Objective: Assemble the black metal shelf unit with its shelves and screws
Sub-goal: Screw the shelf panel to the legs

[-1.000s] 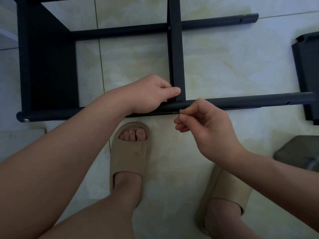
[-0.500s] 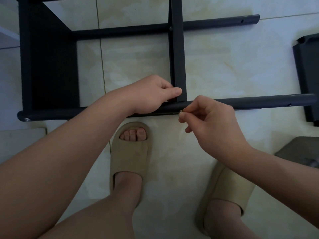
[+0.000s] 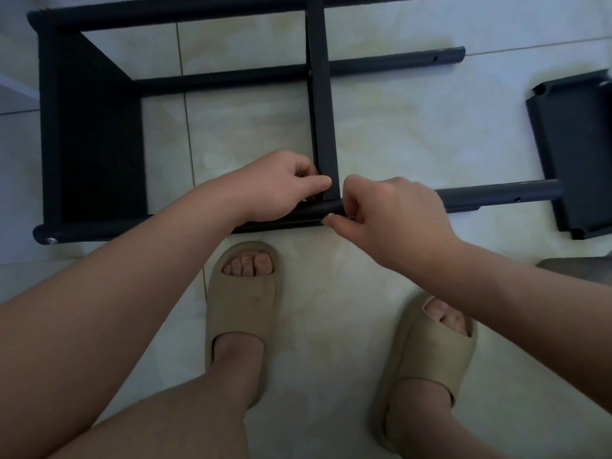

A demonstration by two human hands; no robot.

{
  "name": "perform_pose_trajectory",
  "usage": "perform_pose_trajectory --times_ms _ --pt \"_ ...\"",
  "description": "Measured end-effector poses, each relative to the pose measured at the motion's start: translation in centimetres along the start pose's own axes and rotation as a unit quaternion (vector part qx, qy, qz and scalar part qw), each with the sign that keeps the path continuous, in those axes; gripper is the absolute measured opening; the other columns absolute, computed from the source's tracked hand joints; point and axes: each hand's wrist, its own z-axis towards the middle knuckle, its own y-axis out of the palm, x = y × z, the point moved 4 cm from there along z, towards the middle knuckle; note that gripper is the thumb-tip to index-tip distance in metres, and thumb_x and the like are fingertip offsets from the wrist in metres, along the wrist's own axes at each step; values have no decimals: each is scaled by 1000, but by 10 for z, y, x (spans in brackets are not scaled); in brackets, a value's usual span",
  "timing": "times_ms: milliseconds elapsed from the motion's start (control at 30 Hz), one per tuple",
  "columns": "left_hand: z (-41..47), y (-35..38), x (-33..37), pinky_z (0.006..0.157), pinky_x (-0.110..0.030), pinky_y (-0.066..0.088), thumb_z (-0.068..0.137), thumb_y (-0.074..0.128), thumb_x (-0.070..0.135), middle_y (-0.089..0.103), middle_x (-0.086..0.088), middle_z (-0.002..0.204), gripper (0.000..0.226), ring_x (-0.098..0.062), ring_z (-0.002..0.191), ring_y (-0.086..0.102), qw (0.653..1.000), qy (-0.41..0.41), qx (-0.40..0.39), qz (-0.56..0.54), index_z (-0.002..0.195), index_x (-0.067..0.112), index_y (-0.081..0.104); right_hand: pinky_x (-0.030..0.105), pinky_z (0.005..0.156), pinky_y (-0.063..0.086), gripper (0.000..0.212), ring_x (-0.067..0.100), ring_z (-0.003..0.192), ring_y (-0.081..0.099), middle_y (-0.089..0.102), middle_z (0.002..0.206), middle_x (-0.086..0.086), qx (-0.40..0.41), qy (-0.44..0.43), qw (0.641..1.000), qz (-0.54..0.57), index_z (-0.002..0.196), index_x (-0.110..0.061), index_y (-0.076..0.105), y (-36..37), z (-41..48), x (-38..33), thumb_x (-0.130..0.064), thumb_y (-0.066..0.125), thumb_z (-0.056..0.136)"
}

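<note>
The black shelf unit (image 3: 99, 144) lay on its side on the tiled floor (image 3: 414, 120), its near post (image 3: 496, 197) running left to right just beyond the person's beige slippers (image 3: 243, 303). The left hand (image 3: 281, 188) curled around the lower end of the middle shelf (image 3: 326, 127) where it met that post, thumb stretched along the shelf's edge. The right hand (image 3: 394, 213) pinched thumb and forefinger together against the post's near side, on what seemed to be a screw (image 3: 330, 215), only a pale glint and too small to be sure of. The likeliest slip was the screw missing its hole, which the fingers hid; it could then drop and roll off across the smooth tiles. If the left hand eased, the shelf could slide along the post and the holes would no longer line up, so a forced screw might start crooked and bind. Only the left end of the post showed a fastened screw head (image 3: 50, 240), so pushing hard there might rock the frame. A loose shelf (image 3: 576, 154) lay at the post's right end; whether they touched could not be told
</note>
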Motion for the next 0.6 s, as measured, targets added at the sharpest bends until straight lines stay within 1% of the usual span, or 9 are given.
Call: perform_pose_trajectory --times_ms 67,133,200,267,333,400,500,533,600 --pt "-6 -2 6 91 -39 51 97 57 51 70 -2 111 38 -20 100 65 999 -23 22 9 117 20 63 34 62 39 34 24 77 60 66 80 -4 -25 -27 999 21 87 -25 48 -6 -3 2 -56 62 93" --pt "-16 -7 17 97 -37 46 98 53 54 60 -3 133 53 -21 117 58 996 -43 56 51 138 19 51 36 69 48 31 19 83 61 66 87 -8 -52 -43 996 57 99 -24 56 -16 -13 9 -54 62 94" --pt "-27 -12 36 99 -38 44 99 49 52 52 -4 144 57 -24 126 52 990 -32 89 103 146 20 41 40 82 52 34 18 96 61 66 104 -8 -57 -60 994 74 115 -25 59 -29 -33 20 -52 59 96" --pt "-37 -12 65 101 -41 44 100 48 51 51 -6 143 54 -27 127 51 983 5 105 152 145 21 41 42 96 49 47 22 116 57 62 126 -3 -42 -79 995 52 133 -24 56 -41 -58 34 -54 52 96" --pt "-44 -7 99 106 -44 41 101 46 51 50 -8 145 54 -31 130 47 971 41 105 209 145 20 41 46 112 39 65 26 140 41 49 150 1 -28 -66 997 10 149 -25 44 -51 -84 52 -59 42 94" --pt "-53 6 134 110 -44 36 101 45 51 47 -8 148 55 -33 136 40 959 76 92 258 146 21 41 47 121 22 75 26 154 17 25 166 -1 -32 -17 999 -32 159 -32 25 -59 -112 76 -66 32 93" --pt "-66 35 179 111 -45 35 99 46 53 44 -6 150 55 -32 139 36 938 126 54 319 145 23 41 47 125 5 83 24 157 -8 -5 171 -4 -44 45 994 -89 161 -41 -2 -64 -153 120 -78 5 86" --pt "-69 47 191 111 -46 35 99 45 54 44 -6 150 55 -32 139 36 930 137 39 339 145 23 41 48 125 2 87 25 157 -12 -10 170 -5 -44 62 992 -99 160 -42 -7 -65 -167 134 -79 -1 81" --pt "-72 74 210 109 -46 36 99 45 55 45 -6 149 54 -32 137 37 918 146 4 369 143 23 42 50 125 0 87 24 156 -16 -15 170 -6 -44 102 989 -102 158 -43 -12 -64 -192 163 -78 -4 79"
